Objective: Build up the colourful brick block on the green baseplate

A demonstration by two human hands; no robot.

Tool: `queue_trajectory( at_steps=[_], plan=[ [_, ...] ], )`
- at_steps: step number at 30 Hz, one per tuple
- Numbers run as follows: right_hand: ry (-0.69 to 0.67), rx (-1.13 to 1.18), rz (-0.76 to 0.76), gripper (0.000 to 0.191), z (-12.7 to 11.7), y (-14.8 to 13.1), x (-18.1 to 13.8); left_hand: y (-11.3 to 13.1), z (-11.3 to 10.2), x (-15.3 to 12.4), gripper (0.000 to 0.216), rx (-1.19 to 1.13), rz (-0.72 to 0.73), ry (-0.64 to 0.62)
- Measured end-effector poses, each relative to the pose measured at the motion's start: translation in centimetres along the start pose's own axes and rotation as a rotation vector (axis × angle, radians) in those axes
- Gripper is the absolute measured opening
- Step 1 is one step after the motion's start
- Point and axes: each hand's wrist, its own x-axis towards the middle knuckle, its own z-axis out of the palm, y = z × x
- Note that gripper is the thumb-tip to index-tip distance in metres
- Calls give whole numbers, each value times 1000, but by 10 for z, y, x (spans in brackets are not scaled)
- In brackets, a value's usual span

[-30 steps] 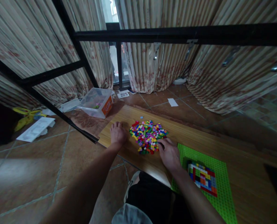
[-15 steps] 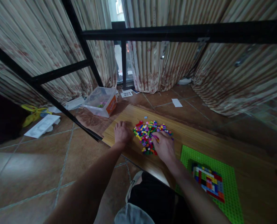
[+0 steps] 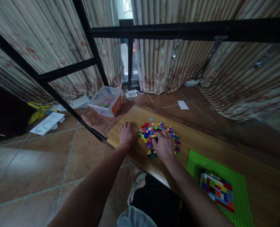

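Right grip [image 3: 163, 145] over loose toy bricks [image 3: 147, 135], fingers curled down; no telling whether one is pinched beneath. Left grip [image 3: 127, 134] rests palm down on counter [image 3: 135, 114], fingers loosely bent, contents hidden. Bricks heaped between left grip and green baseplate [image 3: 243, 190]. Probably light, stiff, smooth plastic, hardly fragile, apt to skitter; best pinched singly by opposite sides, thumb against fingertip, studs clear.

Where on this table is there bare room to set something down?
The table shows bare wood beyond the green board, right of the brick pile; a smaller patch lies at the far left corner, beyond the left hand. Crowded: the pile, under the right hand, and the board beneath the built blocks.
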Motion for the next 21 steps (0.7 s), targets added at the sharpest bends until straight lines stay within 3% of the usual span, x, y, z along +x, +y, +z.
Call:
queue_trajectory(
  at_steps=[9,15,21],
  plan=[
    [13,52,-52,27,-5,-18,16,1,0,0,33,-7,-14,-5],
    [-131,38,-170,27,1,-29,23,1,-1,1,35,11,-9,-8],
    [-306,-18,-222,30,-10,-23,26,-1,2,2,36,24,0,19]
  ],
)
